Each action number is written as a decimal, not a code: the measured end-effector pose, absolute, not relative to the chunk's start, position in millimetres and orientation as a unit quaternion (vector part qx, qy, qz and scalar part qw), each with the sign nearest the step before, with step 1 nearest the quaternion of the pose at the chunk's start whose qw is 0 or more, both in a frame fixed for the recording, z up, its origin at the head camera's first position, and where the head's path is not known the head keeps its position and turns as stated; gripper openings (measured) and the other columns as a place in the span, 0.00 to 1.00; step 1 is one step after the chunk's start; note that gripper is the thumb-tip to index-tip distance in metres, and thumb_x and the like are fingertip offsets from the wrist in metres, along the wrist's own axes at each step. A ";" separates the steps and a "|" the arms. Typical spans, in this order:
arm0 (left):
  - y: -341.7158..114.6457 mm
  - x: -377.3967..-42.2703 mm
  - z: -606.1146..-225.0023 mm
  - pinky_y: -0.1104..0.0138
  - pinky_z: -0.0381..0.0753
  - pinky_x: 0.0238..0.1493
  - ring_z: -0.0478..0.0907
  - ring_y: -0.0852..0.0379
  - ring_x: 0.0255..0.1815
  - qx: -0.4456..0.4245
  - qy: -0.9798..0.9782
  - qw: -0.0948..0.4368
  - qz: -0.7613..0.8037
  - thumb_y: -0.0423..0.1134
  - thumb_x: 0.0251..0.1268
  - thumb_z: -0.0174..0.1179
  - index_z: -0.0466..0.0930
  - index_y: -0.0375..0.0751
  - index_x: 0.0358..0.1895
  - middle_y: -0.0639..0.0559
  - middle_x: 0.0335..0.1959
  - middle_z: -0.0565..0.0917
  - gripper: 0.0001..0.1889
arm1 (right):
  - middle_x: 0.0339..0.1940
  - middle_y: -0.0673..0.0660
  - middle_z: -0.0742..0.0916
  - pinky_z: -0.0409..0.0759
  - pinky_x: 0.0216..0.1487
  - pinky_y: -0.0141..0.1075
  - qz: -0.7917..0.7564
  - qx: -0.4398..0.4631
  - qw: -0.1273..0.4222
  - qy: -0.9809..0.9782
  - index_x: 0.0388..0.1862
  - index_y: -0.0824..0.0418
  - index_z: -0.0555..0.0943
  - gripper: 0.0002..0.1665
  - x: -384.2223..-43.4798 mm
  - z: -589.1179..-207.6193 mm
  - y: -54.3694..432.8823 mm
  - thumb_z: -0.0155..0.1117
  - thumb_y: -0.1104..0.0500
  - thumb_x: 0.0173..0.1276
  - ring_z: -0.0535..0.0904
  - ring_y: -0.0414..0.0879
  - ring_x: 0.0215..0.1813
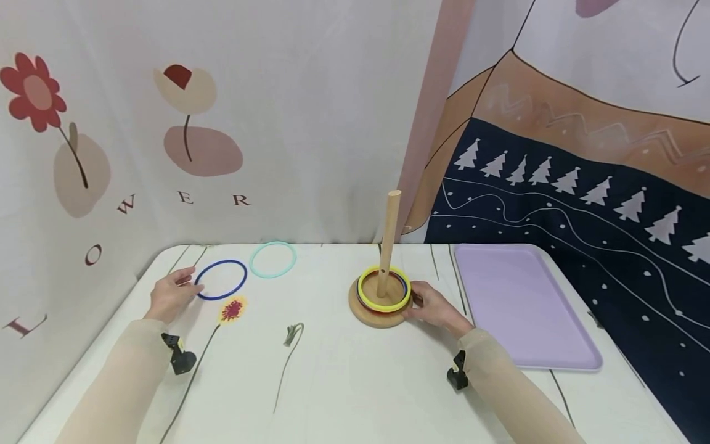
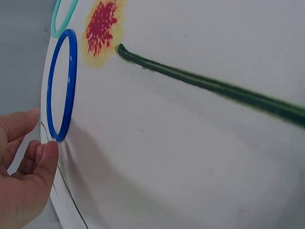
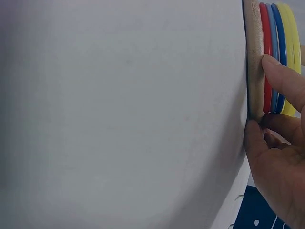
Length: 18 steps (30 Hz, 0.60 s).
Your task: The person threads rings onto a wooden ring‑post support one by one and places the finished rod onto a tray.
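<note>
At the left of the table, a blue ring (image 1: 244, 280) lies flat. My left hand (image 1: 171, 296) is at its left edge, fingers loosely bent and apart; in the left wrist view a fingertip (image 2: 52, 148) is right at the ring's rim. Just beyond lies a turquoise ring (image 1: 272, 277). A wooden peg (image 1: 389, 237) rises from a round wooden base (image 1: 373, 321), with red, light blue, dark blue and yellow rings (image 1: 409, 295) stacked around it. My right hand (image 1: 438, 307) grips the base's right edge, its fingertips beside the stack.
A lilac tray (image 1: 527, 308) lies at the right of the table. The white tablecloth (image 1: 333, 382) bears a printed flower (image 1: 232, 309) and stems. Behind the table hang a pale printed curtain (image 1: 310, 123) and a dark cloth with white trees (image 1: 554, 246).
</note>
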<state>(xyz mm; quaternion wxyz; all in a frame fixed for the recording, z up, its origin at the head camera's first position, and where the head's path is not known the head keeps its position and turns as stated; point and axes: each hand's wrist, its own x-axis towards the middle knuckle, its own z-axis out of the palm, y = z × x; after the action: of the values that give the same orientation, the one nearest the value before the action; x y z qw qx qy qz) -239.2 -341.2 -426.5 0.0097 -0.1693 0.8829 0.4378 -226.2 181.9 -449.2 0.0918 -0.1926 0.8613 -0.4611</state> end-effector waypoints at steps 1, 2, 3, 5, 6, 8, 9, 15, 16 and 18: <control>-341.7 -239.2 -427.4 0.49 0.68 0.64 0.59 0.33 0.67 -0.174 0.882 0.011 0.437 0.33 0.63 0.57 0.55 0.32 0.70 0.28 0.68 0.59 0.33 | 0.59 0.66 0.76 0.71 0.64 0.49 -0.462 -0.188 0.093 0.862 0.59 0.69 0.73 0.32 -226.0 -449.0 181.5 0.68 0.72 0.53 0.69 0.59 0.62; -342.6 -239.1 -428.4 0.48 0.67 0.64 0.58 0.33 0.67 -0.176 0.882 0.011 0.437 0.33 0.62 0.57 0.55 0.32 0.70 0.28 0.68 0.59 0.34 | 0.59 0.67 0.76 0.71 0.64 0.49 -0.460 -0.187 0.093 0.863 0.59 0.69 0.73 0.31 -225.8 -449.1 181.3 0.68 0.72 0.54 0.69 0.60 0.62; -343.4 -239.2 -429.6 0.48 0.67 0.64 0.59 0.33 0.66 -0.178 0.882 0.011 0.435 0.33 0.62 0.57 0.54 0.32 0.70 0.28 0.68 0.59 0.34 | 0.60 0.66 0.75 0.71 0.64 0.49 -0.463 -0.182 0.096 0.862 0.59 0.69 0.73 0.32 -225.6 -448.9 181.0 0.68 0.72 0.53 0.68 0.60 0.63; -345.1 -240.3 -433.2 0.48 0.68 0.63 0.59 0.33 0.66 -0.180 0.882 0.010 0.436 0.33 0.61 0.57 0.54 0.31 0.70 0.27 0.68 0.59 0.35 | 0.60 0.66 0.75 0.70 0.65 0.49 -0.465 -0.178 0.098 0.862 0.60 0.69 0.73 0.32 -225.5 -449.0 180.6 0.68 0.72 0.54 0.68 0.60 0.64; -345.8 -241.0 -435.0 0.48 0.68 0.63 0.59 0.33 0.66 -0.182 0.882 0.011 0.435 0.32 0.61 0.57 0.53 0.31 0.71 0.27 0.67 0.59 0.35 | 0.60 0.67 0.75 0.70 0.65 0.49 -0.462 -0.181 0.097 0.863 0.59 0.69 0.73 0.32 -225.4 -449.1 180.8 0.68 0.72 0.54 0.68 0.61 0.64; -346.4 -242.1 -438.4 0.49 0.68 0.63 0.59 0.33 0.66 -0.186 0.882 0.009 0.434 0.32 0.61 0.57 0.53 0.31 0.70 0.27 0.67 0.59 0.35 | 0.60 0.66 0.75 0.70 0.65 0.49 -0.464 -0.178 0.098 0.862 0.59 0.69 0.73 0.31 -225.6 -449.8 180.9 0.68 0.72 0.54 0.67 0.60 0.64; -346.2 -242.6 -439.9 0.49 0.69 0.63 0.60 0.34 0.66 -0.189 0.881 0.008 0.434 0.31 0.61 0.57 0.53 0.31 0.70 0.27 0.67 0.60 0.35 | 0.60 0.66 0.75 0.70 0.65 0.49 -0.464 -0.178 0.098 0.862 0.59 0.69 0.73 0.31 -225.7 -450.1 181.0 0.68 0.72 0.53 0.67 0.60 0.64; -344.0 -243.4 -444.2 0.50 0.69 0.63 0.61 0.34 0.65 -0.201 0.878 0.001 0.434 0.29 0.60 0.57 0.54 0.28 0.70 0.27 0.66 0.61 0.34 | 0.58 0.66 0.76 0.71 0.64 0.49 -0.463 -0.185 0.094 0.862 0.59 0.69 0.73 0.31 -225.6 -451.1 181.8 0.68 0.72 0.54 0.68 0.59 0.62; -343.5 -243.4 -444.2 0.50 0.69 0.63 0.61 0.33 0.65 -0.201 0.879 0.000 0.433 0.28 0.60 0.57 0.54 0.28 0.69 0.26 0.65 0.61 0.34 | 0.58 0.66 0.76 0.71 0.64 0.50 -0.463 -0.186 0.094 0.861 0.59 0.68 0.73 0.31 -225.6 -450.8 181.8 0.68 0.72 0.54 0.68 0.59 0.62; -342.6 -243.8 -443.4 0.50 0.72 0.60 0.63 0.34 0.63 -0.199 0.884 -0.002 0.424 0.29 0.61 0.56 0.55 0.27 0.69 0.26 0.64 0.63 0.33 | 0.59 0.66 0.76 0.71 0.64 0.49 -0.463 -0.183 0.095 0.862 0.59 0.68 0.73 0.32 -225.9 -450.2 181.8 0.68 0.72 0.53 0.68 0.59 0.62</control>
<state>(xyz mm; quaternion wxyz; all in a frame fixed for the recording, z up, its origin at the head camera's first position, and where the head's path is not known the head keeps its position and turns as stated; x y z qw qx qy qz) -243.8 -342.6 -443.4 -0.0023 -0.1988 0.8838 0.4235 -225.9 181.8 -450.2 0.0948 -0.1833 0.8618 -0.4633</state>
